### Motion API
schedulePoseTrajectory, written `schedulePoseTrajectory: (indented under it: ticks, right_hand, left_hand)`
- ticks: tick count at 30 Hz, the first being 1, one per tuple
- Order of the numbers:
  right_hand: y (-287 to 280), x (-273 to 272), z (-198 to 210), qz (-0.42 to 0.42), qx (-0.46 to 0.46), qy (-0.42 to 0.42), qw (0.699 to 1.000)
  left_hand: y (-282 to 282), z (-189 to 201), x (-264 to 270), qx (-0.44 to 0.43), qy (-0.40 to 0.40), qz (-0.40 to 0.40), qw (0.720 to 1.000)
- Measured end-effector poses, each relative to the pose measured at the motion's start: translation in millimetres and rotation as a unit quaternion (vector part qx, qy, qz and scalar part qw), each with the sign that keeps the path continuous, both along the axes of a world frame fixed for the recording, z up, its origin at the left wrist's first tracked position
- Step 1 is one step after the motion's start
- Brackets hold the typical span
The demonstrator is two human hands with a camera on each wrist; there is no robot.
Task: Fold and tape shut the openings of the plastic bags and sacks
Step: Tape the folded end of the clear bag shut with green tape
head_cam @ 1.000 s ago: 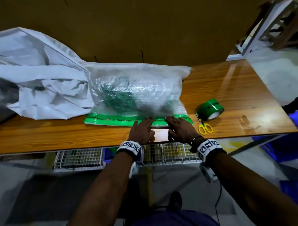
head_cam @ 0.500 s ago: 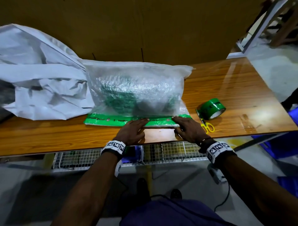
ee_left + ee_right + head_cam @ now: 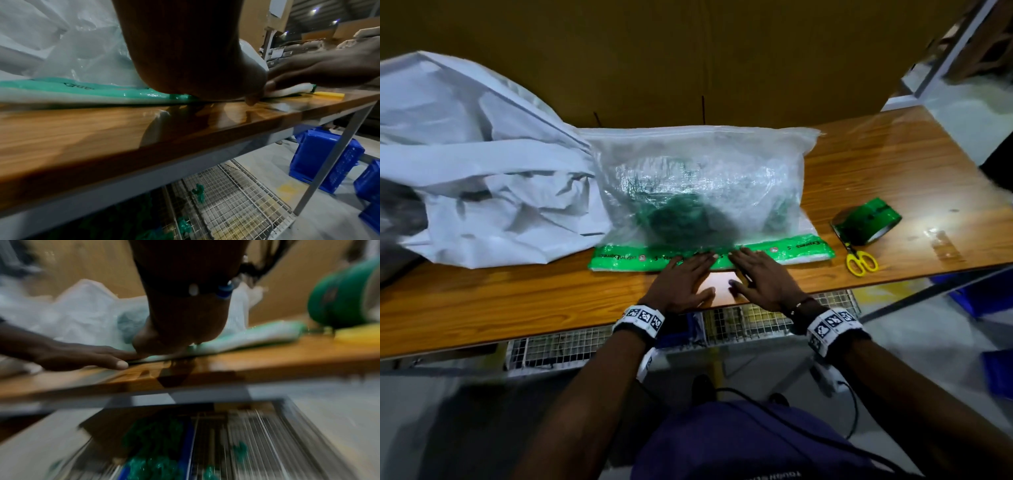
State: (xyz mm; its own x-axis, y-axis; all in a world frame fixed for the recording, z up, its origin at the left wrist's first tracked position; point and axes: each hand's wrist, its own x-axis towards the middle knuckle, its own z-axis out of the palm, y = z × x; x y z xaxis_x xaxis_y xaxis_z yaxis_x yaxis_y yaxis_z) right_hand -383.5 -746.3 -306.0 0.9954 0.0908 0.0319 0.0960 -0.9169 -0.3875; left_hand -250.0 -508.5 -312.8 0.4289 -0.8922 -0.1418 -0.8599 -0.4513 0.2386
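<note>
bag (image 3: 698,185): mid tabletop, green folded strip (image 3: 784,248) twd front edge
L hand (image 3: 681,284): flat, fingers straight, pressing strip
R hand (image 3: 760,281): same, fingers spread
tape roll (image 3: 866,221), scissors (image 3: 859,260): right of bag

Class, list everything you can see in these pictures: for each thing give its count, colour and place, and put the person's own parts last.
Clear plastic bag with green contents: one, translucent, centre of table.
Green taped fold of the bag: one, green, along the bag's near edge.
Large white woven sack: one, white, left of the bag, touching it.
Roll of green tape: one, green, right of the bag.
Yellow-handled scissors: one pair, yellow, just in front of the roll.
Wooden table: one, brown.
Wire-mesh shelf: one, grey, under the table.
Blue plastic crates: several, blue, on the floor.
Left hand: flat, fingertips on the fold.
Right hand: flat, fingertips on the fold.
</note>
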Motion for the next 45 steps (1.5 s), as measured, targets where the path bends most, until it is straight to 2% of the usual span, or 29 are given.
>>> schedulePoseTrajectory:
  ticks: [3,8,15,18,21,24,29,33,38,41,45]
  right_hand:
    - [-3.1,-0.5,-3.1,-0.008,0.018,-0.003,1.0]
    - [-3.0,-0.4,-5.3,-0.022,0.032,-0.014,0.999]
    - [-2.4,0.4,-2.9,-0.02,0.045,-0.014,0.999]
    - [1.3,3.4,-1.8,-0.032,0.03,-0.033,0.998]
    - [7.8,10.6,1.2,-0.048,0.0,-0.067,0.997]
    - [14.4,18.3,9.0,-0.071,-0.024,-0.076,0.994]
    - [8.3,11.7,40.5,-0.058,-0.054,-0.103,0.992]
    - [-13.3,14.2,74.4,-0.052,-0.035,-0.134,0.989]
    - [-60.4,32.6,116.0,-0.056,-0.026,-0.18,0.982]
    - [-85.8,56.8,164.0,-0.074,-0.036,-0.221,0.972]
    - [-116.0,90.1,248.9,-0.058,-0.04,-0.269,0.961]
  left_hand:
    - [15.1,5.1,22.8,0.009,0.004,-0.054,0.999]
    - [65.9,2.8,55.9,-0.021,0.025,-0.08,0.996]
    - [116.9,3.9,82.2,-0.016,0.036,-0.046,0.998]
    - [106.3,9.4,74.4,-0.045,0.052,-0.007,0.998]
    - [89.8,16.2,56.2,-0.116,-0.002,0.052,0.992]
    - [65.1,23.9,33.3,-0.123,-0.098,0.055,0.986]
    - [26.7,49.9,13.1,-0.124,-0.14,0.041,0.982]
    - [6.8,82.4,17.1,-0.164,-0.17,0.027,0.971]
    - [-16.4,143.3,33.7,-0.206,-0.233,0.04,0.95]
    - [-42.2,191.1,47.1,-0.188,-0.252,0.07,0.947]
    - [-71.9,267.2,74.4,-0.272,-0.259,0.071,0.924]
